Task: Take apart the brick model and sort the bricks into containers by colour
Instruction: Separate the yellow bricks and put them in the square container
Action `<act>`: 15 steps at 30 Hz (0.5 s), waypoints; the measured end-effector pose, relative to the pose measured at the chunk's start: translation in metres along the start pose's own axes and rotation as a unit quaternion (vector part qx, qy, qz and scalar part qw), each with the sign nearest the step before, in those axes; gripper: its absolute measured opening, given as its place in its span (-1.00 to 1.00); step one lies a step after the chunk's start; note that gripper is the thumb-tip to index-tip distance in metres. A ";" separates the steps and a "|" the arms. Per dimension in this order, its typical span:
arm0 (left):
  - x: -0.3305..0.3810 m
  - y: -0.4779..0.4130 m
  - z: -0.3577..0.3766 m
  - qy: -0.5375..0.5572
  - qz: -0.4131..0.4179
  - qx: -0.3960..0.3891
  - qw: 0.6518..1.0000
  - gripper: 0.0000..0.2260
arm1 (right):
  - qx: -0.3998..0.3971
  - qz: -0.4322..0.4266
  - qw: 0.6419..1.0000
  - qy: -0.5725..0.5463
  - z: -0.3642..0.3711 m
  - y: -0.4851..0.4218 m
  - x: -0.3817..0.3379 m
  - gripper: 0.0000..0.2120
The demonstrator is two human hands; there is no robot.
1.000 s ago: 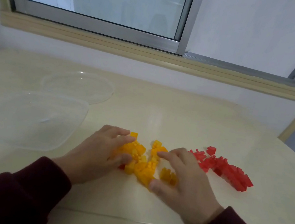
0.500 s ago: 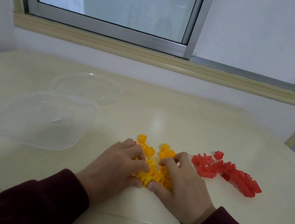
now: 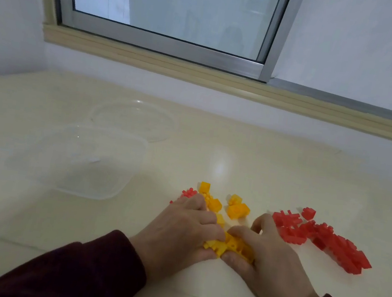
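Hands meet low on the cream tabletop (image 3: 254, 141), both in dark maroon sleeves (image 3: 76, 275); the left hand (image 3: 178, 231) and the right hand (image 3: 272, 262) each curl fingers and thumb round one clump of yellow plastic bricks (image 3: 229, 247), which is pinched between them, thumbs at its near edge and fingertips on top; whether the clump rests on the tabletop or is lifted off it cannot be told; just beyond the knuckles lie loose yellow bricks (image 3: 238, 209), some single and some joined; a few small red pieces (image 3: 188, 193) show just past the left hand's fingers; to the right, near the right hand but apart from it, a heap of translucent red bricks (image 3: 323, 239) lies in a slanting line; to the left, well apart from the bricks, stands a clear rectangular plastic container (image 3: 80, 159), and just behind its far corner a clear round plastic dish (image 3: 133, 119); a metal-framed sliding window (image 3: 172, 6) runs along the far wall.
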State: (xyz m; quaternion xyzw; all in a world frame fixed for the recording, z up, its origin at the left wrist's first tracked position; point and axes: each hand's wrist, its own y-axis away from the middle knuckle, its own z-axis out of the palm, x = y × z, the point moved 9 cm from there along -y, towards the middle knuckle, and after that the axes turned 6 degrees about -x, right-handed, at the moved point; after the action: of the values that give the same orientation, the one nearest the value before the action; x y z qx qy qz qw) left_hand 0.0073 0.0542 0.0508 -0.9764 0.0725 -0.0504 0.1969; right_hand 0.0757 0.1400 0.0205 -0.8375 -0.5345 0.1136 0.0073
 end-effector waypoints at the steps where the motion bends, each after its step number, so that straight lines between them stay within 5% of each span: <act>1: 0.000 0.001 -0.001 0.007 0.001 0.007 1.000 -0.84 | 0.004 0.000 1.000 -0.005 -0.001 0.000 0.001 -0.61; 15: -0.055 0.039 -0.026 0.161 -0.145 0.118 0.969 -0.77 | 0.053 0.022 0.993 -0.105 -0.010 0.003 0.008 -0.76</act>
State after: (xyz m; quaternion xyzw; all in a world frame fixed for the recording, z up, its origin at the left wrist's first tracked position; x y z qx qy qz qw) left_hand -0.0546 0.0181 0.0552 -0.9254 -0.0455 -0.2432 0.2871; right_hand 0.0834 0.1473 0.0285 -0.8306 -0.5074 0.2293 -0.0074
